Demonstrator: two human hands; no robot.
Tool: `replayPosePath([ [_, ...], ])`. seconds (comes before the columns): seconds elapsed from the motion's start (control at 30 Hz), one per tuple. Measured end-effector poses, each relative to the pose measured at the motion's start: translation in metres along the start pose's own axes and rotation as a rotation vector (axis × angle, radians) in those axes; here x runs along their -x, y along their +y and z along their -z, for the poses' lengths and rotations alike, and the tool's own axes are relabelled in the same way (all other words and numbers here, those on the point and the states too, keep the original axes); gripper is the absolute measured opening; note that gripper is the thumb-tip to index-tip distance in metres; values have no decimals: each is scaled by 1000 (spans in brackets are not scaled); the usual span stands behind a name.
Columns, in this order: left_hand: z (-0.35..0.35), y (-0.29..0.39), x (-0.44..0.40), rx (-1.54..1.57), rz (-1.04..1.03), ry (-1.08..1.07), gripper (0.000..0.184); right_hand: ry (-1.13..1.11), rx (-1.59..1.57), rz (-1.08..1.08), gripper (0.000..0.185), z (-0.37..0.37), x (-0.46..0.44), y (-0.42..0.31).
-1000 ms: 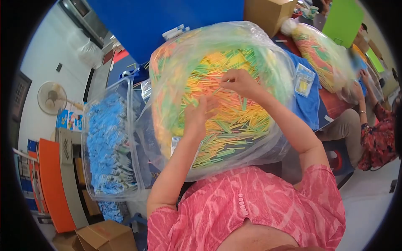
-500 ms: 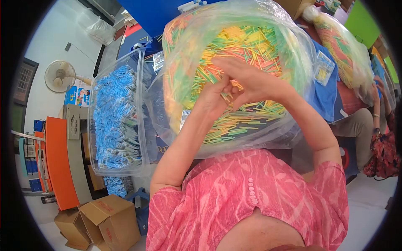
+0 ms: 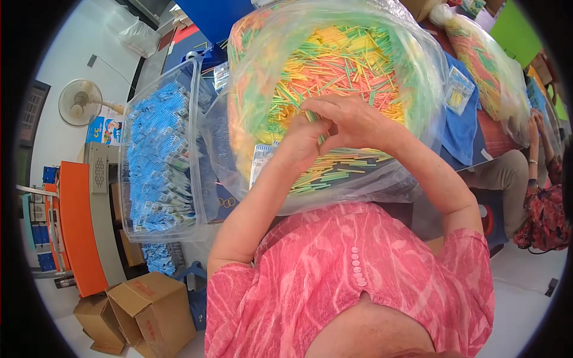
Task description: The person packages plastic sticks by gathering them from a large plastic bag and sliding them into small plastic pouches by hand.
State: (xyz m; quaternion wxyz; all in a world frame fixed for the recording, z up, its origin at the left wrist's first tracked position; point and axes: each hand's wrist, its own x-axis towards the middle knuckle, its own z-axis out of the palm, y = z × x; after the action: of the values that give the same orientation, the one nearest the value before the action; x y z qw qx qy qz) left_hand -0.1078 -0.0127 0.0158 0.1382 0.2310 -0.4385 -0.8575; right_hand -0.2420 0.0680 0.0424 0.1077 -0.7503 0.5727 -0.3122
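A big clear plastic bag lies wide open before me, heaped with short, thin sticks in yellow, green, orange and pink. Over its near side my two hands meet. My left hand is closed round a few sticks, whose green ends show at the top. My right hand bends over them from the right, fingertips and thumb closed on the same small bundle. The fingers hide most of that bundle. Beneath the hands, more loose sticks lie by the bag's near edge.
On the left stands a clear plastic bin full of blue-patterned packets. A printed packet lies on a blue cloth at right. Another stick-filled bag stands near a co-worker's hands. Cardboard boxes sit on the floor.
My right hand's fingers have curled in from a spread pose and closed near the left hand's stick ends. The camera view has shifted slightly.
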Motion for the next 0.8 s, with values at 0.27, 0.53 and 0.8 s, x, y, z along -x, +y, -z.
replayPosePath([
  [0.27, -6, -18, 1, -559, -508, -40, 30, 214, -8, -59, 31, -5, 9, -4],
  [0.53, 10, -21, 57, -1069, -475, 137, 56, 434, -485, -361, 21, -43, 33, -3],
  [0.8, 75, -13, 89, -1729, -511, 659, 54, 303, -239, -319, 22, -51, 50, 13],
])
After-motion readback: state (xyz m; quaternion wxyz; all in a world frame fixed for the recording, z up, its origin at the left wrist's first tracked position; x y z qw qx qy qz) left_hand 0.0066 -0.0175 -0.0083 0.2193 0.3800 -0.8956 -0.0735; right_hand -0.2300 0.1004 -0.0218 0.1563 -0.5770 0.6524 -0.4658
